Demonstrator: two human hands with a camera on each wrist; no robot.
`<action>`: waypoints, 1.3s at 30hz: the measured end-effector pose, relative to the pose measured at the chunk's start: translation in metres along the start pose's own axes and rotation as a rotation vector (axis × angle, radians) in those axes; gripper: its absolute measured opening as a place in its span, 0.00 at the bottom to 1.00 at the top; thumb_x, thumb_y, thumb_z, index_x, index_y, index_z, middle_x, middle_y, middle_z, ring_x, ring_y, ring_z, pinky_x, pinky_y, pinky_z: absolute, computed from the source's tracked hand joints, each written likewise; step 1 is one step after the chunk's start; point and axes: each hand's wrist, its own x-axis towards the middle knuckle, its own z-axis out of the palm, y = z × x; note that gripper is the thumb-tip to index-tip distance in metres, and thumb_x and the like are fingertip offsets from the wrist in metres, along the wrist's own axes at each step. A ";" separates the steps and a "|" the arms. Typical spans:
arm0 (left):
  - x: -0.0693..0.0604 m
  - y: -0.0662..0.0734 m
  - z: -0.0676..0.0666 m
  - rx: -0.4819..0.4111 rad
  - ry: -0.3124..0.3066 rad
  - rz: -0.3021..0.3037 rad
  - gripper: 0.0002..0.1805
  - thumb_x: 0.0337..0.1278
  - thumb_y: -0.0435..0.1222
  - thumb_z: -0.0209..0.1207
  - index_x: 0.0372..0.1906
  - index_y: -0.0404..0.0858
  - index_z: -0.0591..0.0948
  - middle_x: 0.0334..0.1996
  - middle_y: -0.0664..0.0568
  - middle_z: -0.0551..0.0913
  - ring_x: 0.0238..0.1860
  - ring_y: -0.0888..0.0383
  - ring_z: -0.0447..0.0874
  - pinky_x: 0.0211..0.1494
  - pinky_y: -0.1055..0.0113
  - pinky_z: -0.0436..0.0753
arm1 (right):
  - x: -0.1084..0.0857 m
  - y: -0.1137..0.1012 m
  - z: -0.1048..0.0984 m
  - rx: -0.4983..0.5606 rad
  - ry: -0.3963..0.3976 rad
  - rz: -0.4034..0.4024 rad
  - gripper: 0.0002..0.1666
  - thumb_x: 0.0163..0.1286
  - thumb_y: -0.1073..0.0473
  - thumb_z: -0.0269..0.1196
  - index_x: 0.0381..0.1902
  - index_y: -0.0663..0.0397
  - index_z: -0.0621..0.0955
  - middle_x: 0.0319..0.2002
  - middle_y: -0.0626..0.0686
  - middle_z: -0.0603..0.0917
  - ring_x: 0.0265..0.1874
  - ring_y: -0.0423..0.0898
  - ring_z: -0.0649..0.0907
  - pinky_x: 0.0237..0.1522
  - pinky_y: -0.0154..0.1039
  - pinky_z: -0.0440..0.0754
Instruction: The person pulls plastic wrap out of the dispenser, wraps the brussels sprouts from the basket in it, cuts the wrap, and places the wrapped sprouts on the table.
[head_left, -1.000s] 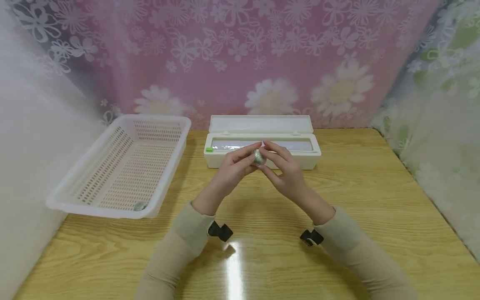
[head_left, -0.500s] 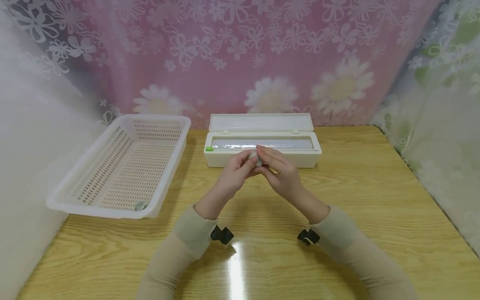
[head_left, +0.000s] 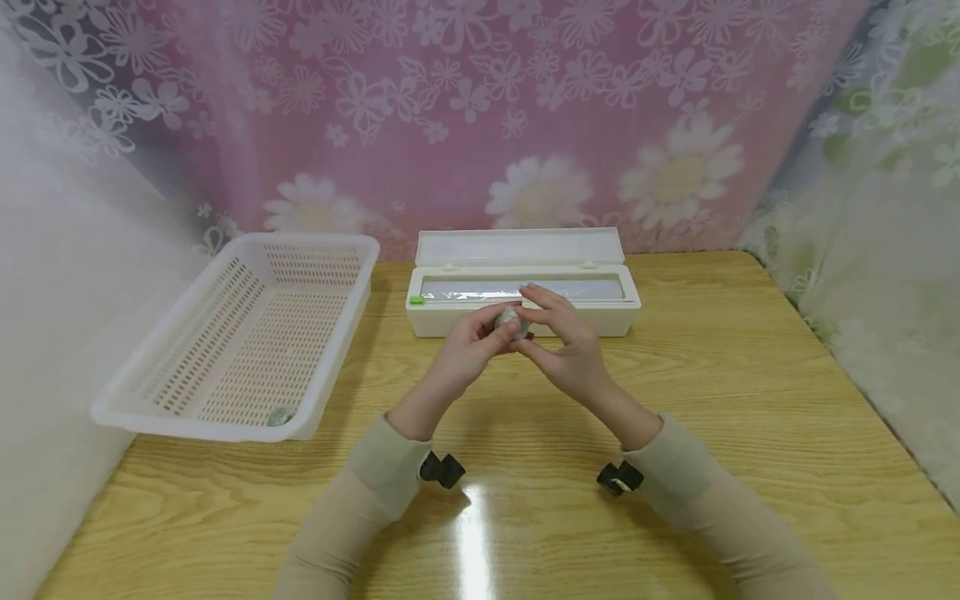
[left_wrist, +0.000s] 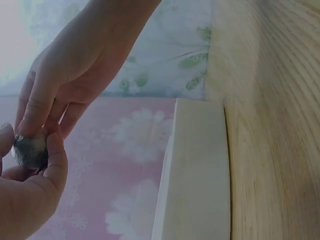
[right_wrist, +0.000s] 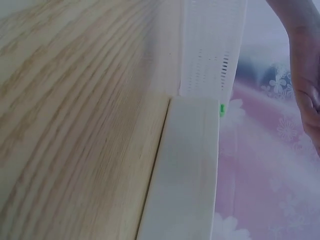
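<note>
In the head view, a small round greenish-grey ball point(head_left: 512, 319) wrapped in clear film is held in front of the white box. My left hand point(head_left: 467, 348) grips it between thumb and curled fingers. My right hand point(head_left: 573, 348) pinches its right side, thumb below and fingertips above. The left wrist view shows the wrapped ball point(left_wrist: 31, 151) close up, dark and shiny, with fingers of both hands on it. Only part of my left hand point(right_wrist: 306, 75) shows in the right wrist view, where the ball is out of sight.
Behind the hands stands a white cling film dispenser point(head_left: 442, 323), lid raised, with a green slider point(head_left: 417, 300) and film inside. A white slotted basket point(head_left: 341, 333) sits at left, with a similar wrapped ball point(head_left: 280, 417) in its near corner. A floral curtain hangs behind the wooden table point(head_left: 735, 358).
Both hands have kept turning and pressing the ball at about the same spot. My right fingers closed over it half a second ago and are now more spread.
</note>
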 end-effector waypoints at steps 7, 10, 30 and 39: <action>0.000 0.004 -0.006 -0.116 0.066 -0.100 0.22 0.63 0.34 0.46 0.58 0.26 0.65 0.49 0.38 0.71 0.47 0.53 0.74 0.50 0.60 0.74 | 0.002 0.001 -0.006 -0.051 -0.077 -0.037 0.26 0.47 0.71 0.67 0.47 0.70 0.74 0.42 0.62 0.76 0.41 0.51 0.77 0.41 0.33 0.76; -0.001 0.004 -0.005 -0.082 0.047 -0.092 0.24 0.60 0.38 0.49 0.57 0.27 0.68 0.48 0.39 0.74 0.44 0.56 0.77 0.49 0.58 0.74 | 0.005 0.001 -0.005 -0.137 -0.094 -0.135 0.26 0.47 0.69 0.68 0.46 0.70 0.76 0.42 0.62 0.77 0.39 0.52 0.77 0.40 0.34 0.76; 0.000 -0.006 -0.004 0.007 0.142 0.018 0.20 0.57 0.29 0.52 0.55 0.27 0.70 0.45 0.39 0.75 0.40 0.59 0.75 0.45 0.65 0.76 | 0.005 0.002 0.001 -0.146 -0.046 -0.109 0.18 0.51 0.67 0.66 0.41 0.71 0.77 0.40 0.62 0.79 0.39 0.54 0.78 0.40 0.36 0.78; 0.001 -0.002 -0.008 -0.255 0.139 -0.088 0.24 0.64 0.39 0.43 0.55 0.20 0.64 0.46 0.40 0.72 0.41 0.57 0.78 0.47 0.62 0.76 | 0.005 -0.001 0.000 -0.085 -0.057 -0.021 0.23 0.41 0.81 0.65 0.39 0.69 0.77 0.36 0.60 0.80 0.35 0.52 0.78 0.34 0.37 0.80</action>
